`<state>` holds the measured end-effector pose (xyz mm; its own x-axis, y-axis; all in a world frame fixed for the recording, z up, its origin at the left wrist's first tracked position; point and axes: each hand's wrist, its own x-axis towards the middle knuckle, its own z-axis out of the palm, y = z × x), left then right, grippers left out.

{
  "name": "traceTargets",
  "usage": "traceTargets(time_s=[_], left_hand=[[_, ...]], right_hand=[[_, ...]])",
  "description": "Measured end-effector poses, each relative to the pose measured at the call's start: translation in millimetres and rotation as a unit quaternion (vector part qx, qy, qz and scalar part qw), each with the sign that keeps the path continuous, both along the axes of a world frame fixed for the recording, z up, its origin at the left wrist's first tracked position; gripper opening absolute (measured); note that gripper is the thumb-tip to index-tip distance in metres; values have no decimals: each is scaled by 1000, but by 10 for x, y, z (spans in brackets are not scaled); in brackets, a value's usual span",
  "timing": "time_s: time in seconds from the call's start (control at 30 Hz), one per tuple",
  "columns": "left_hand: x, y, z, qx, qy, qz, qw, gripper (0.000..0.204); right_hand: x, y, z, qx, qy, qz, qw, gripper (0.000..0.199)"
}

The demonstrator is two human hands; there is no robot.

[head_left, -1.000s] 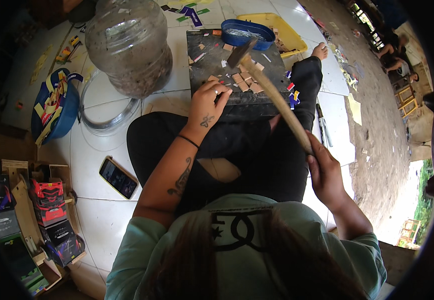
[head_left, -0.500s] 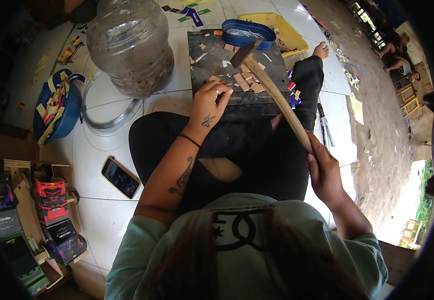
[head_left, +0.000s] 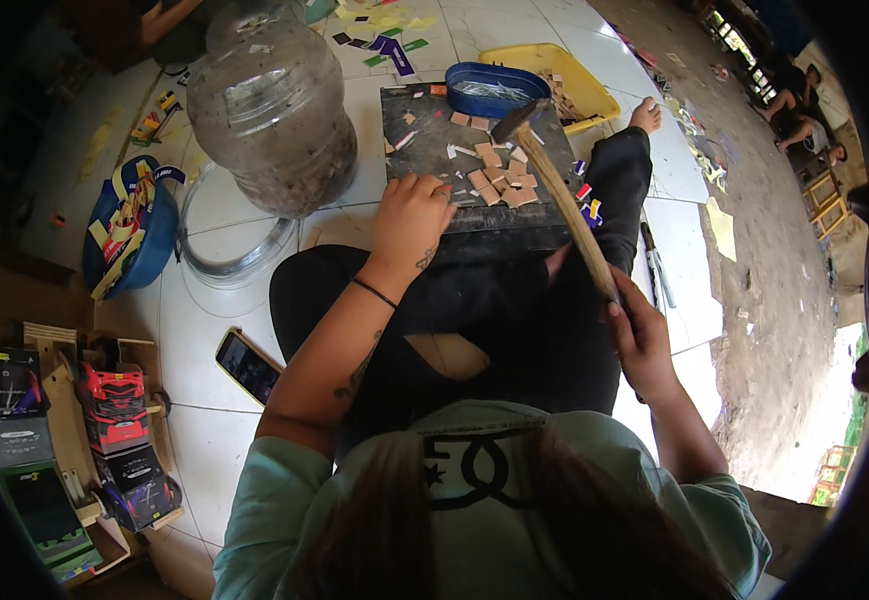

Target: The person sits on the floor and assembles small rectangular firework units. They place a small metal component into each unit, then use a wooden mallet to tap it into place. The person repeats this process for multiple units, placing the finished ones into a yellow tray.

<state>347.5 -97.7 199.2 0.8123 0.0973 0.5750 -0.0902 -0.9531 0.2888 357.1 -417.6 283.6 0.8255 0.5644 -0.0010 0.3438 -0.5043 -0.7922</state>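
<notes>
My right hand [head_left: 644, 345] grips the lower end of a hammer's [head_left: 569, 205] wooden handle. Its dark metal head hangs over the far right of a black board [head_left: 419, 120], close to an oval blue tray [head_left: 494, 88] of thin metal pieces, perhaps nails. At the board's near left edge, my left hand [head_left: 412, 225] is closed, back upward; its fingertips are bent under, so what they hold, if anything, is hidden. Right of those fingers lies a cluster of small square brown pieces [head_left: 501, 182], with white and coloured scraps scattered around.
A large clear plastic jug [head_left: 274, 120] stands left of the board, beside a wire coil [head_left: 224, 265] and a blue basin [head_left: 159, 235] of paper strips. A phone [head_left: 246, 365] lies on the tiles. Behind the board is a yellow tray [head_left: 594, 85]. Other people sit far right and far left.
My left hand has turned from a thumb-and-finger pinch to knuckles up, near the board's left edge. The hammer has tilted slightly. More of another person shows at upper left.
</notes>
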Motion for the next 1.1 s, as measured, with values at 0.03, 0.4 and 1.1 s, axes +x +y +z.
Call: traceTargets(time_s=[0.03, 0.4, 1.1], left_hand=[[-10, -2, -3, -29, 11, -22, 999, 19], [-250, 111, 24, -132, 66, -39, 988, 7], [-214, 106, 21, -109, 28, -68, 991, 6]], right_hand=[[-9, -2, -41, 1, -4, 4, 1000, 44], [-106, -30, -248, -67, 7, 8, 998, 44], [-216, 131, -225, -123, -137, 39, 982, 57]])
